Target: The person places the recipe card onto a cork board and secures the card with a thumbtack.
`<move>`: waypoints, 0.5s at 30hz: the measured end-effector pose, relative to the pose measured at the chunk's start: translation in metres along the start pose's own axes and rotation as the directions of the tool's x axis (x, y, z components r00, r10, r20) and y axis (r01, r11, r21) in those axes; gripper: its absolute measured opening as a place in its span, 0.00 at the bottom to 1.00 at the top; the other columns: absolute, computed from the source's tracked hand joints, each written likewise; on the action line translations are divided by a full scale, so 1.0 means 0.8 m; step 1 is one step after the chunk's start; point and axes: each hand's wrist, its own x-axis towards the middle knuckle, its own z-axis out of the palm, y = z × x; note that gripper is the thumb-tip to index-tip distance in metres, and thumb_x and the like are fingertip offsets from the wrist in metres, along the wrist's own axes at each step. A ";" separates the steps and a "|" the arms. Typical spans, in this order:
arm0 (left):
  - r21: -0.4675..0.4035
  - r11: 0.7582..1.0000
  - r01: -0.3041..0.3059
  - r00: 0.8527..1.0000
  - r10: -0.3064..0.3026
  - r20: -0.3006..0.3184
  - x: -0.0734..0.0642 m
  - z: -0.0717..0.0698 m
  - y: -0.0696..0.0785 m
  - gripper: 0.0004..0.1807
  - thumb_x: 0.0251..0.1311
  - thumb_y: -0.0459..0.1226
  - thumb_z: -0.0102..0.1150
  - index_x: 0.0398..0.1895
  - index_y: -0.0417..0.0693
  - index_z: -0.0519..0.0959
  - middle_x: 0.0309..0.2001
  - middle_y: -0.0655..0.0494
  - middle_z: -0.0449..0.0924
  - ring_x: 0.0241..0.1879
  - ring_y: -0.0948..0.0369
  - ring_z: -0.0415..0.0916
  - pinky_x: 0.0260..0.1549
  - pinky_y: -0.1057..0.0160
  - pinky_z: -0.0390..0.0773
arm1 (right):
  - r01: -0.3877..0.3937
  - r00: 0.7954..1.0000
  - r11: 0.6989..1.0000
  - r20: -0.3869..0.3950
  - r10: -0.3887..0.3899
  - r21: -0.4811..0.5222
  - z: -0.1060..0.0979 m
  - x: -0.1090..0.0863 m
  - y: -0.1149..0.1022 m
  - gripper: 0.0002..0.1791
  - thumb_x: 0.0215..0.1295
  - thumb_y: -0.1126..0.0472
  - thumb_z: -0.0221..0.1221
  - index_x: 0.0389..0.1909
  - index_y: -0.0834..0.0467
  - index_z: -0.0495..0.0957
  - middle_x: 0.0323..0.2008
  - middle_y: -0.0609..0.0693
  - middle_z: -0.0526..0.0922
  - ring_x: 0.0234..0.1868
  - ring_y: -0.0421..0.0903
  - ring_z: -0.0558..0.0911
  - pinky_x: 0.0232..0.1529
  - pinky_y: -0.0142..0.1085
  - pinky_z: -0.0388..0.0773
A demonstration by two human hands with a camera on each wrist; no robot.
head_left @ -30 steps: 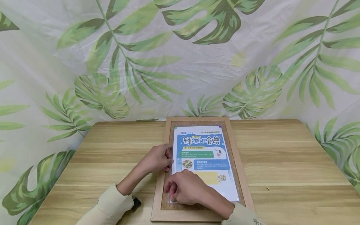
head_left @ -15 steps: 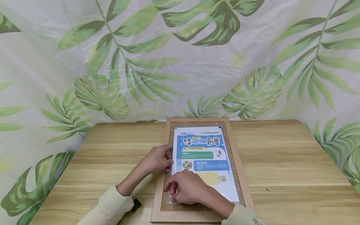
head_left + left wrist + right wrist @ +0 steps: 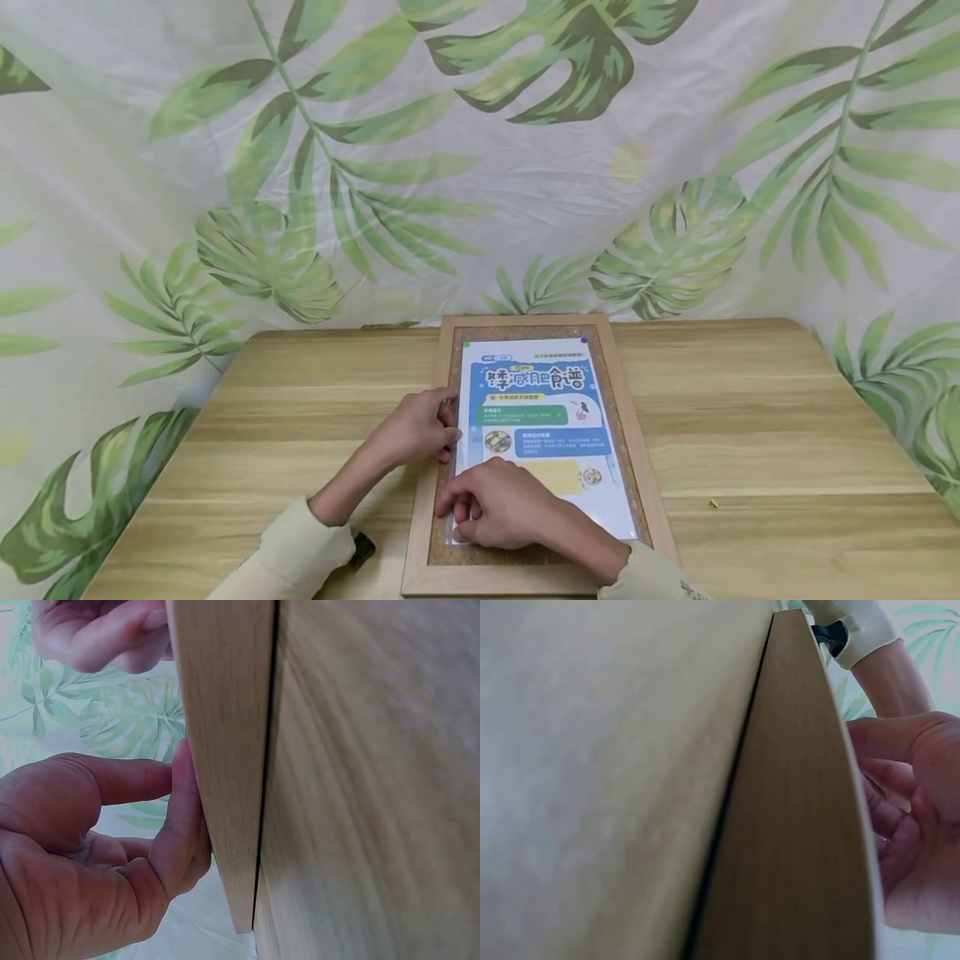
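Observation:
A wood-framed cork board (image 3: pixel 422 533) lies on the table, bearing a blue and white printed sheet (image 3: pixel 543 442). Pushpins sit at the sheet's upper corners, one green (image 3: pixel 467 344) and one purple (image 3: pixel 584 340). My left hand (image 3: pixel 420 429) touches the sheet's left edge around its middle; its thumb and bent fingers rest there. The right hand (image 3: pixel 498 504) lies over the sheet's lower-left corner, fingers bent and thumb down at that corner. Whatever is under or between its fingertips is hidden. Both wrist views show the frame's side (image 3: pixel 225 750) partly covering the fingers.
A small brass-coloured bit (image 3: pixel 713 503) lies on the wooden table (image 3: pixel 787 417) right of the board. Beside the left sleeve (image 3: pixel 288 550) a dark strap or clip (image 3: pixel 363 548) shows. Behind the table hangs a leaf-patterned cloth (image 3: pixel 555 225).
Both hands stay at almost the same spots on the sheet. The head view has shifted slightly; board and sheet look unmoved on the table.

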 end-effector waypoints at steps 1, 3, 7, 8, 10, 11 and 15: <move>-0.001 1.000 -0.001 1.000 0.001 0.001 0.000 0.000 0.000 0.34 0.66 0.23 0.66 0.75 0.32 0.69 0.32 0.48 0.80 0.22 0.59 0.82 0.20 0.66 0.80 | 0.014 1.000 1.000 0.004 -0.014 0.006 -0.001 -0.001 0.001 0.12 0.60 0.64 0.73 0.41 0.45 0.90 0.25 0.29 0.78 0.24 0.24 0.74 0.31 0.21 0.73; 0.001 1.000 -0.005 1.000 0.005 0.004 0.000 0.000 -0.001 0.35 0.66 0.23 0.66 0.76 0.31 0.68 0.32 0.48 0.80 0.22 0.59 0.82 0.20 0.66 0.80 | 0.034 0.999 0.999 0.012 -0.034 0.018 -0.003 -0.005 0.002 0.12 0.61 0.65 0.72 0.42 0.47 0.90 0.25 0.30 0.78 0.25 0.24 0.73 0.31 0.20 0.73; 0.002 1.000 -0.009 1.000 0.009 0.000 0.000 -0.001 -0.001 0.35 0.67 0.24 0.66 0.77 0.31 0.67 0.32 0.49 0.80 0.21 0.59 0.82 0.20 0.66 0.80 | 0.030 0.999 0.999 0.012 -0.030 0.032 -0.011 -0.017 0.005 0.12 0.60 0.67 0.71 0.42 0.49 0.90 0.25 0.31 0.79 0.24 0.24 0.73 0.30 0.20 0.74; 0.002 1.000 -0.010 1.000 0.010 -0.001 0.000 -0.001 -0.001 0.36 0.67 0.24 0.66 0.77 0.31 0.67 0.32 0.49 0.80 0.21 0.59 0.82 0.20 0.66 0.80 | 0.022 1.000 0.999 0.015 -0.023 0.037 -0.014 -0.021 0.006 0.12 0.60 0.66 0.72 0.42 0.49 0.90 0.25 0.31 0.79 0.24 0.24 0.73 0.30 0.21 0.74; -0.002 1.000 -0.008 1.000 0.008 -0.001 0.000 -0.001 -0.001 0.36 0.67 0.24 0.66 0.77 0.31 0.67 0.33 0.48 0.80 0.21 0.59 0.82 0.20 0.66 0.81 | 0.007 1.000 0.999 0.015 -0.007 0.043 -0.019 -0.030 0.009 0.11 0.60 0.65 0.73 0.42 0.49 0.89 0.25 0.31 0.79 0.24 0.25 0.74 0.30 0.21 0.74; -0.005 1.000 -0.005 1.000 0.005 -0.001 0.000 -0.001 -0.001 0.36 0.67 0.24 0.66 0.78 0.31 0.67 0.33 0.48 0.80 0.22 0.59 0.82 0.20 0.65 0.82 | -0.003 1.000 0.999 0.015 0.002 0.049 -0.021 -0.035 0.011 0.10 0.61 0.64 0.73 0.42 0.49 0.89 0.25 0.31 0.79 0.24 0.25 0.74 0.30 0.22 0.75; -0.014 1.000 0.009 1.000 -0.009 0.001 -0.001 0.001 -0.001 0.37 0.67 0.24 0.67 0.78 0.33 0.67 0.34 0.47 0.79 0.23 0.58 0.81 0.22 0.64 0.84 | -0.042 0.999 0.996 0.006 0.042 0.073 -0.032 -0.054 0.023 0.10 0.61 0.63 0.73 0.42 0.50 0.89 0.26 0.31 0.78 0.26 0.26 0.75 0.31 0.23 0.76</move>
